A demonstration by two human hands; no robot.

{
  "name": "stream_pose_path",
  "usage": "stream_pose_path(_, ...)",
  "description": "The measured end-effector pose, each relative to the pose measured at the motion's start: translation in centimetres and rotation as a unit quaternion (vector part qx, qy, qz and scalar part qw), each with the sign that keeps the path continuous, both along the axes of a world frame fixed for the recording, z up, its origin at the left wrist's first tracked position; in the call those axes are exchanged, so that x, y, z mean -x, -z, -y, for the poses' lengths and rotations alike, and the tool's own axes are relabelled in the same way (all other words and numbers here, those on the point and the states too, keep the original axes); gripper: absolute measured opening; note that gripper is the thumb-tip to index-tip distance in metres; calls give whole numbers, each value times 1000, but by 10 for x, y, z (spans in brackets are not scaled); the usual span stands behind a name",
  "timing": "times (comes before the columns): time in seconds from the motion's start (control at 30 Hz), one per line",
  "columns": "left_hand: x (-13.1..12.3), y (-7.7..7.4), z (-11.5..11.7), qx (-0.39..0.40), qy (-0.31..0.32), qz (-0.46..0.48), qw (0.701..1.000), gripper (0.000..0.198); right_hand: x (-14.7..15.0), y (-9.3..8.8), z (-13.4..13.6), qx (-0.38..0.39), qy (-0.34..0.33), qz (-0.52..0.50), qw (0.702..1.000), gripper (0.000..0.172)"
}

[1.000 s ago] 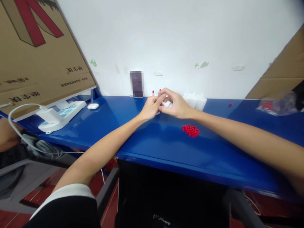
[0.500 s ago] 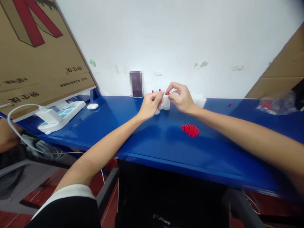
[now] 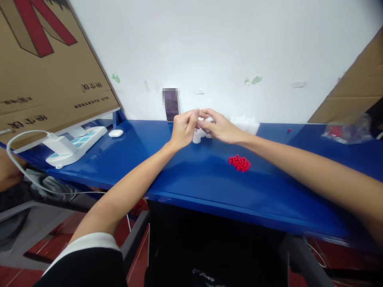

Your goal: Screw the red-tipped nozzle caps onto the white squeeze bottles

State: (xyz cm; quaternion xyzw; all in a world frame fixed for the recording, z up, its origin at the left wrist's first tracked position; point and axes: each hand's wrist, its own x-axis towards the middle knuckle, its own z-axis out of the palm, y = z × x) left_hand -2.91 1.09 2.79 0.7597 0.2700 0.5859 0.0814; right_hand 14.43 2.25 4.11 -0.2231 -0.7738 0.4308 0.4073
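My left hand (image 3: 184, 126) is closed, thumb pressed to the index finger, among small white plastic bottles (image 3: 196, 137) near the wall. What its fingers hold is hidden. My right hand (image 3: 220, 126) meets it from the right, fingers curled and fingertips close to the left ones. Whatever lies between the right fingertips cannot be made out. The bottles are partly covered by both hands. Nearer to me on the blue table (image 3: 185, 175) lies a pile of small red caps (image 3: 239, 163), touched by neither hand.
A phone (image 3: 171, 104) leans against the wall behind my left hand. White bottles or packaging (image 3: 245, 124) stand behind my right wrist. A single red cap (image 3: 289, 130) and a clear bag (image 3: 347, 131) lie rightward. At left are a power strip (image 3: 86, 143) and a white case (image 3: 115, 133).
My right hand has moved left to my left hand; the red cap seen in its pinch is now hidden. My left hand has shifted slightly left, and the red-topped bottles behind it are covered.
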Motion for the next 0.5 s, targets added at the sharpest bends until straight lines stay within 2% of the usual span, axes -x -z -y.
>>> stream_pose_path(0.17, 0, 0, 0, -2, 3, -4, 1000, 62, 0, 2, 3, 26, 26, 43, 998, 65)
stream_pose_path(0.33, -2, 8, -6, 11, 14, -6, 1000, 61, 2, 3, 10, -15, 41, 59, 997, 76)
stream_pose_path(0.43, 1, 10, -12, 10, -19, 23, 999, 61, 2, 0, 12, -24, 64, 103, 992, 78)
stream_pose_path(0.5, 7, 8, -16, -6, -60, 51, 997, 61, 1, -3, 13, -40, 78, 157, 984, 73)
